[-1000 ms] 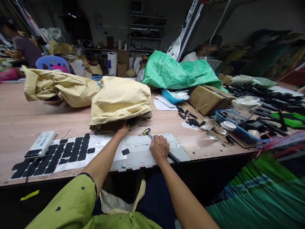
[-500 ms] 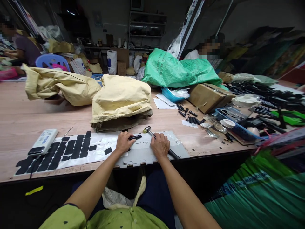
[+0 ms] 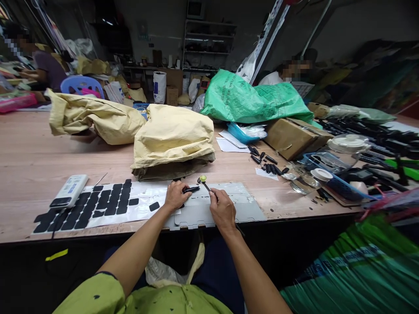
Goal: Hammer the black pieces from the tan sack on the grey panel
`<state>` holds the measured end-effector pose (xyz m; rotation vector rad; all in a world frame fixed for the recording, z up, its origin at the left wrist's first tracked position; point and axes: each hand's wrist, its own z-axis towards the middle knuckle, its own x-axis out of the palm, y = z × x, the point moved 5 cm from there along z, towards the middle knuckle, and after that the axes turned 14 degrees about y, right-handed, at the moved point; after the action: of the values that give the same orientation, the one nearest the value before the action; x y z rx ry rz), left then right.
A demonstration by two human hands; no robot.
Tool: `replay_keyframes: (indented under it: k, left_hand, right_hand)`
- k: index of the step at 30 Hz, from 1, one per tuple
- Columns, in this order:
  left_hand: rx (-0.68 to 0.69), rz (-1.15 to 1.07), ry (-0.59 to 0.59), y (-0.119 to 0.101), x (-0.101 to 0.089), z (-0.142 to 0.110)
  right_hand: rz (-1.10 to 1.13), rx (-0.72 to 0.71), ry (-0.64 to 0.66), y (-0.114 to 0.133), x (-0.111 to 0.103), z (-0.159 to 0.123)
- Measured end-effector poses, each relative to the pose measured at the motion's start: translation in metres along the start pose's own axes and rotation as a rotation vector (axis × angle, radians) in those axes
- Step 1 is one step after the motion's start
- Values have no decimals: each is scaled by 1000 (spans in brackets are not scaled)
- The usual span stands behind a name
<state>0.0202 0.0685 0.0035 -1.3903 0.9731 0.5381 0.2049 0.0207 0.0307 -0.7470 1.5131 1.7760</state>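
Observation:
My left hand (image 3: 176, 195) is closed around a small black plastic part (image 3: 191, 189), whose narrow end points right over the grey board (image 3: 225, 209). My right hand (image 3: 223, 210) grips a small hammer (image 3: 205, 183) by its handle; the yellow-tipped head is just beyond the fingers, to the right of the black part. Under and left of my left hand lies a white sheet (image 3: 140, 192) with rows of black rounded squares (image 3: 114, 198). One loose black square (image 3: 154, 206) sits near my left wrist. Behind both hands, a yellow bag (image 3: 173, 135) lies with its dark mouth towards me.
A white device (image 3: 69, 190) rests at the left. Black pieces (image 3: 271, 168), a cardboard box (image 3: 294, 137), a blue basket (image 3: 337, 179) and a glass jar (image 3: 304, 181) stand at the right. A green sack (image 3: 252, 98) lies behind. Two people sit farther off.
My left hand has come out of the yellow bag's mouth holding the black part, back over the board. My right hand has turned the hammer and lifted it slightly.

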Motion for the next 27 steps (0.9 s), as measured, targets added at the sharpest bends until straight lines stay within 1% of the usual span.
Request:
replay_keyframes:
  k: [4, 9, 12, 15, 19, 21, 24, 27]
  left_hand:
    - [-9, -7, 7, 0, 0, 0]
    - [-11, -17, 4, 0, 0, -1]
    - [-11, -28, 2, 0, 0, -1]
    - [-13, -35, -1, 0, 0, -2]
    - [-20, -23, 16, 0, 0, -2]
    - [-19, -21, 20, 0, 0, -2]
    - [-7, -19, 12, 0, 0, -2]
    - [-12, -15, 18, 0, 0, -2]
  right_hand:
    - [38, -20, 8, 7, 4, -6]
    - [9, 16, 76, 5, 14, -12]
    - [32, 25, 58, 7, 13, -13]
    - [46, -17, 47, 14, 14, -15]
    - [8, -69, 110, 19, 23, -17]
    - [-22, -64, 122, 16, 24, -13]
    - [-109, -21, 74, 5, 16, 2]
    - [-260, 82, 42, -15, 7, 22]
